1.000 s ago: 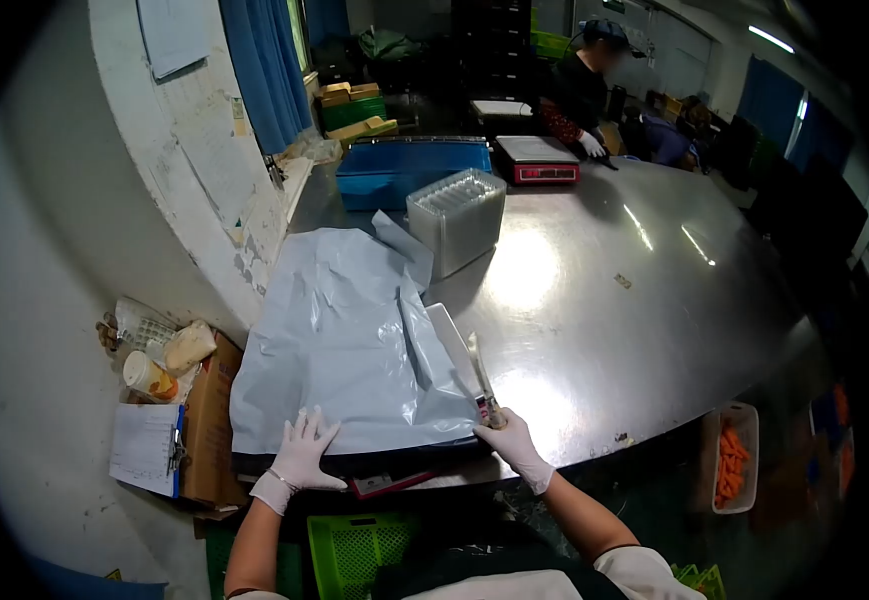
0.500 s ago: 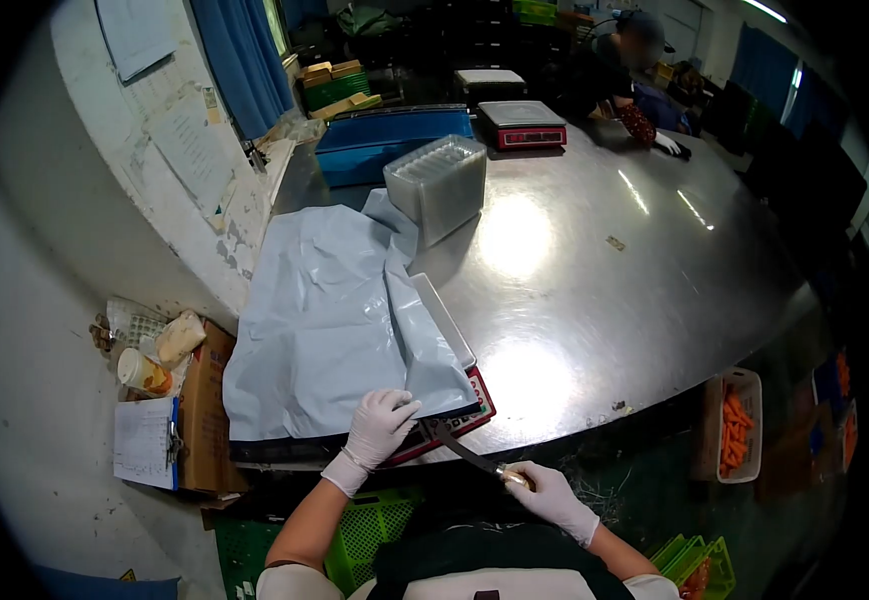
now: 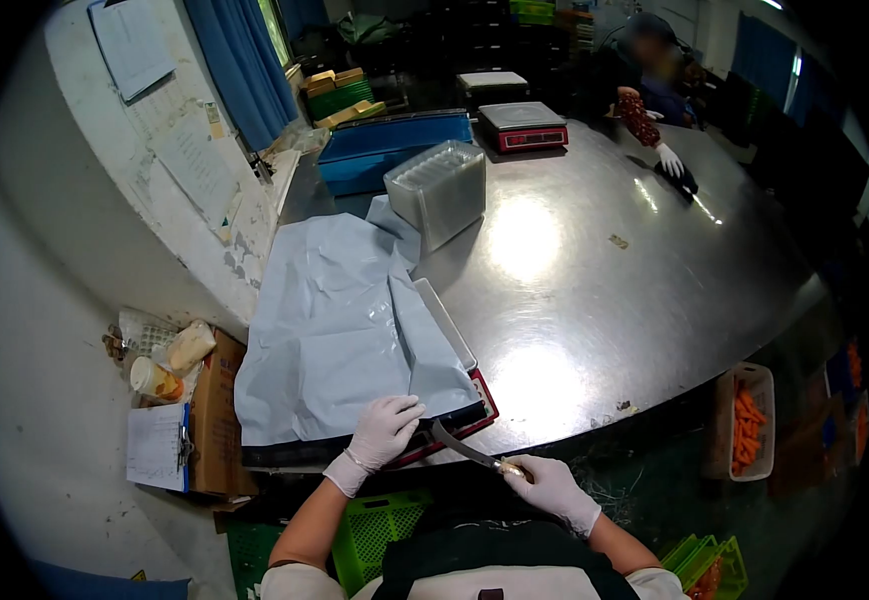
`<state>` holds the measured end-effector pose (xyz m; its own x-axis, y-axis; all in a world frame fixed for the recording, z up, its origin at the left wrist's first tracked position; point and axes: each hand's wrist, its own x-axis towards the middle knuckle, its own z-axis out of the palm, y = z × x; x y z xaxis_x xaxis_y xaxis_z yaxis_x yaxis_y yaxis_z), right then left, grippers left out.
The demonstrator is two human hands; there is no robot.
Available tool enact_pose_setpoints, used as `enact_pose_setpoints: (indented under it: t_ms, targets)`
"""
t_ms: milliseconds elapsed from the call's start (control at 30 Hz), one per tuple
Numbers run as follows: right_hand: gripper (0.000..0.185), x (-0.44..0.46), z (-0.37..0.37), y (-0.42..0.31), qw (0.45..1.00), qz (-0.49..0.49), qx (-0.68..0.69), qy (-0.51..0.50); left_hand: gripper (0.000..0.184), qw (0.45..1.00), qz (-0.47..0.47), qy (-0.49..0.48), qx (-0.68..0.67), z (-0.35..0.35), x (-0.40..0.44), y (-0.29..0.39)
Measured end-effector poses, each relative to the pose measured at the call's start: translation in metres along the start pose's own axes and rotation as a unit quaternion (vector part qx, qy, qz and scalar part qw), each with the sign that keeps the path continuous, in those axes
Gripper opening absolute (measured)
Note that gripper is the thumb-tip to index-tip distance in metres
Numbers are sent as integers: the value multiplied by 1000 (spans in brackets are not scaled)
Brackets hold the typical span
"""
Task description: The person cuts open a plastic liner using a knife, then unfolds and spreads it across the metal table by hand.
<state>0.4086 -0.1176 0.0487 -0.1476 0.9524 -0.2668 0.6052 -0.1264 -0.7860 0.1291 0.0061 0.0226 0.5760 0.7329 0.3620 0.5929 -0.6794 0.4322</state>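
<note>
My left hand [image 3: 385, 432], in a white glove, is closed at the near edge of a large pale grey plastic bag [image 3: 330, 320], by its black strip. Some of its fingertips are hidden against the film. In my right hand [image 3: 558, 493], also gloved, is the handle of a knife [image 3: 468, 450] with a dark curved blade. The blade points up and left, its tip close to the bag's black edge. Beneath the bag, a red scale [image 3: 485, 400] and a white tray [image 3: 448, 325] show only in part.
Clear plastic containers [image 3: 438, 195] stand stacked beyond the bag, near a blue bin [image 3: 395, 150] and another red scale [image 3: 525, 128]. Across the metal table [image 3: 595, 300], a co-worker's gloved hand [image 3: 670, 160] is on a dark cloth. Carrots fill a white basket [image 3: 767, 430] at right.
The co-worker's hand and dark cloth have come nearer over the table. My view has shifted slightly; my hands, the knife and the bag keep nearly the same places.
</note>
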Motion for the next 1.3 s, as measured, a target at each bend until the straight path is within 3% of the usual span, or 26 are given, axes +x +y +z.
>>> enact_pose_setpoints:
  t_ms: [267,467,667,733,767,833,900,967,1033,1100,1167,1300]
  targets:
    - [33,8,5,10,1000,-13,16,-4,21,1000,10,15,12,3,-3,0]
    - [32,8,7,7,996,26,65,56,24,999,10,28,34,6,-6,4]
    - [36,18,18,-12,996,-23,22,80,25,1000,27,9,10,8,-10,6]
    - [37,21,17,-15,989,-47,30,136,24,999,24,-1,-27,-3,-9,8]
    - [38,22,12,-15,990,-23,44,135,24,999,29,0,-24,-8,-7,0]
    - [40,22,12,3,987,16,44,151,24,991,-96,86,-46,-21,-8,-29]
    - [41,18,9,10,987,27,40,155,30,955,-185,188,139,-36,-12,-75]
    - [43,15,12,16,986,55,42,151,45,906,-311,225,178,-45,-31,-139]
    - [45,15,17,23,984,33,47,170,60,812,-523,197,166,-61,-42,-149]
    - [47,14,15,20,984,64,48,156,72,769,-604,202,53,-54,-85,-205]
    - [53,17,15,28,985,62,55,154,80,705,-691,157,35,-52,-103,-207]
    - [70,31,5,10,989,58,7,136,89,564,-799,93,189,-46,-118,-182]
